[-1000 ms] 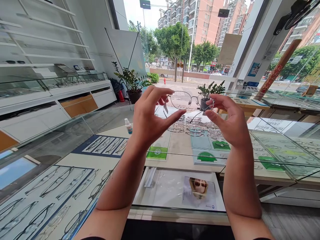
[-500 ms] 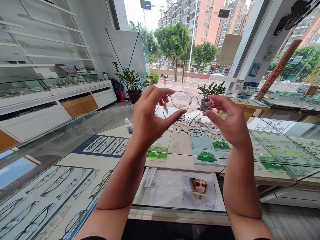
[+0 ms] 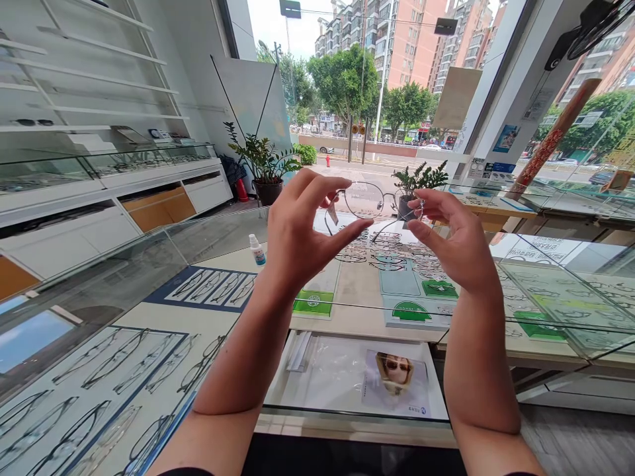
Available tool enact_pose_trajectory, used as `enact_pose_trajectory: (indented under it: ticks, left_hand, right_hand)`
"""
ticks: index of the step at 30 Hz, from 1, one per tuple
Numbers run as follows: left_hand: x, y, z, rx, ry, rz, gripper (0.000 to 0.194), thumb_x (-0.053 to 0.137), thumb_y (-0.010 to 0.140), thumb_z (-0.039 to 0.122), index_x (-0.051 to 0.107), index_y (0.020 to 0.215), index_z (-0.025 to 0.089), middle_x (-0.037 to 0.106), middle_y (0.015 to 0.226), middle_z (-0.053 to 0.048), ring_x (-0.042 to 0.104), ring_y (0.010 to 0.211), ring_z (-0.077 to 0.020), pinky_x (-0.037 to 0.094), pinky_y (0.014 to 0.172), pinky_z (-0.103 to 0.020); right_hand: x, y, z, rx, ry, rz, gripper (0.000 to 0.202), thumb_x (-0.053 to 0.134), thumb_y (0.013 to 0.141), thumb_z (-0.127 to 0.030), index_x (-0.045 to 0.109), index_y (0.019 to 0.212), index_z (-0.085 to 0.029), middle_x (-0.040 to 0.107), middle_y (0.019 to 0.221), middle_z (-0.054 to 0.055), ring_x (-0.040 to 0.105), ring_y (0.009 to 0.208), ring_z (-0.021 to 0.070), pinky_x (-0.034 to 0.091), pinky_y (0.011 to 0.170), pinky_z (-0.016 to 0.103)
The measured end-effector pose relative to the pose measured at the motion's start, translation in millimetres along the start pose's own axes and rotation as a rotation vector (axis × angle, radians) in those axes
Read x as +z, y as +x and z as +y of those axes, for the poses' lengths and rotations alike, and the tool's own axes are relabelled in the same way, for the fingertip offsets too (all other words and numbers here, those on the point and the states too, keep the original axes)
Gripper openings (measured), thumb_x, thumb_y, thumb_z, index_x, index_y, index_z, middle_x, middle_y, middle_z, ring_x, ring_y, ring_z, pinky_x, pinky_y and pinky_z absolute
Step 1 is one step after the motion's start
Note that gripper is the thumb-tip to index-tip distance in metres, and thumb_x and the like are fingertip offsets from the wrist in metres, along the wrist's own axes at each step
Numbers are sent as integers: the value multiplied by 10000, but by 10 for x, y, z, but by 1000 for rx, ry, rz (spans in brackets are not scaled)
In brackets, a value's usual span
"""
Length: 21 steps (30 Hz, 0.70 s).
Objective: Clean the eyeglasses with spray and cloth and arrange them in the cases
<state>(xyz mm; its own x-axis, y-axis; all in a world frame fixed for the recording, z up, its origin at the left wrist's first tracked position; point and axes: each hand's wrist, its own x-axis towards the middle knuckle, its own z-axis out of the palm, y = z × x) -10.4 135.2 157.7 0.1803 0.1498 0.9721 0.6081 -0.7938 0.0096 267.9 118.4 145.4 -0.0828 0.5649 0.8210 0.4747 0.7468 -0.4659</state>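
Note:
A pair of eyeglasses point(image 3: 364, 184) with thin metal rims is held up in front of me, above the glass counter. My left hand point(image 3: 310, 215) grips its left end, index finger at the top of the rim and thumb stretched below the lens. At the other end, the fingers and thumb of my right hand point(image 3: 449, 235) pinch the frame by the right lens. The temples hang folded partly down toward the counter. A small tag dangles near my left fingers.
Rows of eyeglasses point(image 3: 116, 357) lie under the glass at left. A small white bottle point(image 3: 256, 251) stands on the counter. Below my hands is a drawer point(image 3: 327, 380) with a photo card point(image 3: 397, 383). Potted plants point(image 3: 268, 162) stand beyond, before the window.
The eyeglasses and my left hand have shifted slightly to the right, and the frame has turned a little. My right hand stays almost in place.

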Motion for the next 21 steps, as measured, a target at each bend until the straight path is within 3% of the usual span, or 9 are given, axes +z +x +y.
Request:
enact_pose_trajectory:
  ticks: [10, 17, 21]
  left_hand:
    - [245, -65, -380, 32, -42, 91, 584, 821, 978, 630, 669, 1458, 333, 739, 1338, -95, 720, 1191, -301, 652, 856, -440]
    - [313, -98, -467, 13, -94, 116, 703, 831, 950, 697, 622, 1522, 346, 737, 1390, -94, 742, 1236, -308, 667, 856, -392]
    - [319, -94, -478, -3, -127, 133, 643, 855, 950, 655, 653, 1481, 353, 745, 1379, -87, 760, 1203, -292, 674, 860, -390]
  right_hand:
    - [203, 24, 11, -294, -277, 258, 508, 764, 1054, -462, 645, 1544, -397, 729, 1437, 102, 687, 1318, 358, 619, 1096, 604]
    - [283, 31, 54, -373, -440, 260, 566, 702, 1075, -490, 576, 1613, -368, 703, 1471, 131, 639, 1407, 398, 554, 1165, 661]
    - [302, 23, -6, -391, -477, 275, 526, 692, 1078, -505, 586, 1567, -344, 713, 1422, 115, 641, 1393, 392, 519, 1199, 670]
